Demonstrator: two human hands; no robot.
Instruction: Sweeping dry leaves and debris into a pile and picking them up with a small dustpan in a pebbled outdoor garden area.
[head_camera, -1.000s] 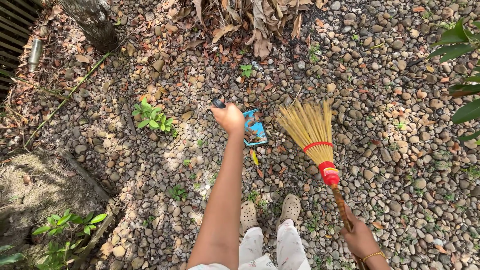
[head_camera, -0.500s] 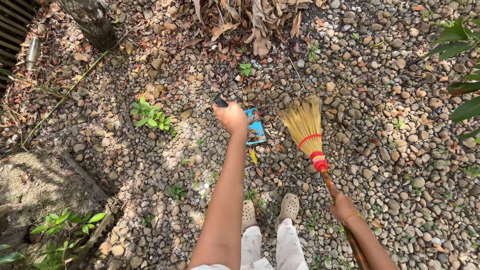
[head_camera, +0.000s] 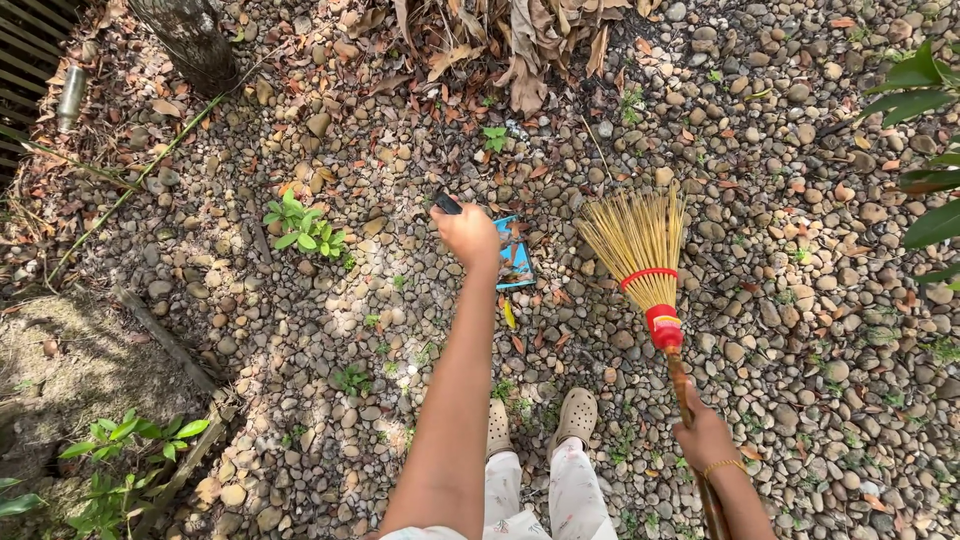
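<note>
Obs.: my left hand (head_camera: 468, 235) is stretched out ahead of me, fingers clenched around the dark handle of a blue dustpan (head_camera: 514, 252). The pan sits low over the pebble ground (head_camera: 800, 330), mid-scene, with brown leaf bits lying in it; I cannot tell whether its edge touches the stones.

Just right of the pan is the broom (head_camera: 640, 245), its straw-yellow bristles fanned out toward the far side, tips resting on the pebbles. A red band and red collar bind the bristles to a wooden stick that runs back toward me. My right hand (head_camera: 705, 440) is wrapped tight around that stick, near the bottom edge; a thin bracelet shows at the wrist.

Near side, between the arms: two pale clogs (head_camera: 578, 415) and light trousers.

Farther out: dry leaves (head_camera: 520, 60) piled at the far edge, a tree trunk (head_camera: 190, 40) far left, a small green plant (head_camera: 303, 228) left of the pan, a patch of bare soil near left.
</note>
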